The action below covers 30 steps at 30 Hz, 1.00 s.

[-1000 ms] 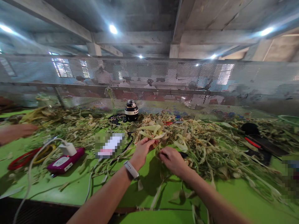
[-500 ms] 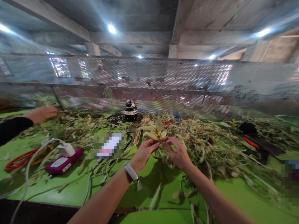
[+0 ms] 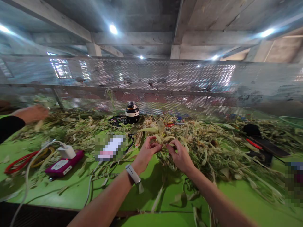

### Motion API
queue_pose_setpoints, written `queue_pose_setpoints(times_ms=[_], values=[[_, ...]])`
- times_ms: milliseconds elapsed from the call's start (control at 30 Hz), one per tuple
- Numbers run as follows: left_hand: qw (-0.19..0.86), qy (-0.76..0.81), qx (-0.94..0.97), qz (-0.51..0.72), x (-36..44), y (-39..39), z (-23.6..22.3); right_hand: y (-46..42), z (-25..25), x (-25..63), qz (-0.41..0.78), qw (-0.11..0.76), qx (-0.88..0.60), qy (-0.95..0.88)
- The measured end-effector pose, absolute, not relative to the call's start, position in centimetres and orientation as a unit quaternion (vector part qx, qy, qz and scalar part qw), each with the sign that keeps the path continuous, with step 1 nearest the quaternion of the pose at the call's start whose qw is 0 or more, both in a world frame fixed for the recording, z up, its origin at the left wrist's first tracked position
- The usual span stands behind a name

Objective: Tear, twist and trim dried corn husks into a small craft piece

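Note:
My left hand [image 3: 147, 154], with a pale watch band [image 3: 133, 174] at the wrist, is closed in a pinch on pale, dried leaves [image 3: 167, 138] in front of me. Close beside it, my right hand [image 3: 181, 156] pinches the same leaves between thumb and fingers. The leaves curl up in narrow strips above both hands, and the fingertips partly hide where they are gripped. Behind them rises a heap of dry plant stalks and leaves [image 3: 201, 137], with loose strands hanging below my hands over the green tabletop [image 3: 146, 195].
A black, white-banded bottle [image 3: 132, 113] stands by the perforated metal screen [image 3: 153, 75]. On the left lie a purple power strip [image 3: 63, 165] with a white charger, cables, and a blurred phone [image 3: 111, 148]. Another person's hand [image 3: 33, 114] reaches in at far left.
The leaf strips between my hands have bent into a curl, and the upright leaf has shifted. My hands barely moved. The other person's hand went left.

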<state>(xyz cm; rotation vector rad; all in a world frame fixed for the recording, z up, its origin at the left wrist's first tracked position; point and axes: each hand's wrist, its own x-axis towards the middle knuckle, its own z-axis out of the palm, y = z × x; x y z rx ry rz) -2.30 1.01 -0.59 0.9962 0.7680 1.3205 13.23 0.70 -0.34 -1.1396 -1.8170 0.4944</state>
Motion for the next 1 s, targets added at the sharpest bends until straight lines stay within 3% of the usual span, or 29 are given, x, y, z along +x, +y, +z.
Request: queue_pose_setpoints(times_ms=[467, 1000], values=[[0.657, 0.316, 0.433, 0.530, -2.24, 0.60, -0.27, 0.63, -0.37, 13.14, 0.203, 0.468, -0.445, -0.736], [0.623, 0.334, 0.474, 0.526, -2.44, 0.78, -0.36, 0.78, -0.47, 13.16, 0.223, 0.470, -0.485, -0.703]])
